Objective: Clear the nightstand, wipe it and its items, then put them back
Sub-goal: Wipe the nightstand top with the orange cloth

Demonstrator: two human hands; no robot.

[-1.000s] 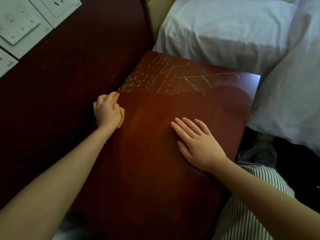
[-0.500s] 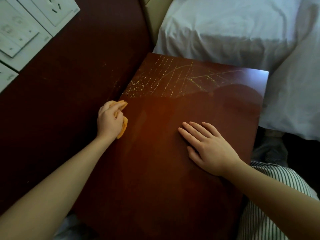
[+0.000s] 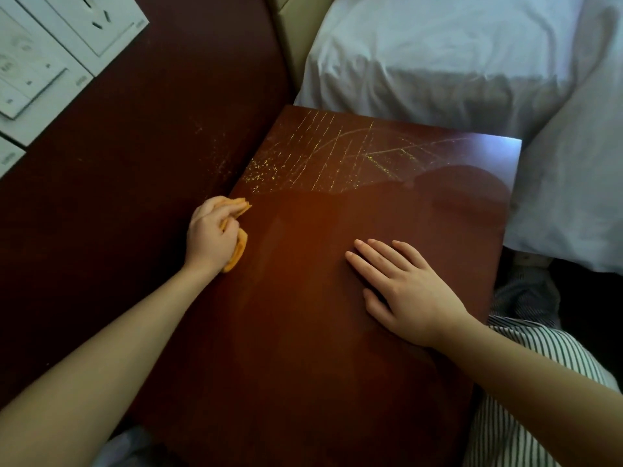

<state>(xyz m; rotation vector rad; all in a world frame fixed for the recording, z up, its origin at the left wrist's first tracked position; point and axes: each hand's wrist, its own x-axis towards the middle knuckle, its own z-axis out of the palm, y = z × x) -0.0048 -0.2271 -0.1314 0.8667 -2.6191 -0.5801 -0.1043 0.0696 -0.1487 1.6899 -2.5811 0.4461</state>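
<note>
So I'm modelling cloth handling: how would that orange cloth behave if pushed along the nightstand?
The orange cloth looks soft and floppy, bunched in the left hand. It probably folds when pushed and slides easily on the glossy nightstand.

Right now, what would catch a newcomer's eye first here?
Probably the pale yellowish scratch lines across the far end of the dark nightstand. Next, the orange cloth bunched in the left hand at the nightstand's left edge, while the right hand lies flat, fingers spread, on its top.
</note>
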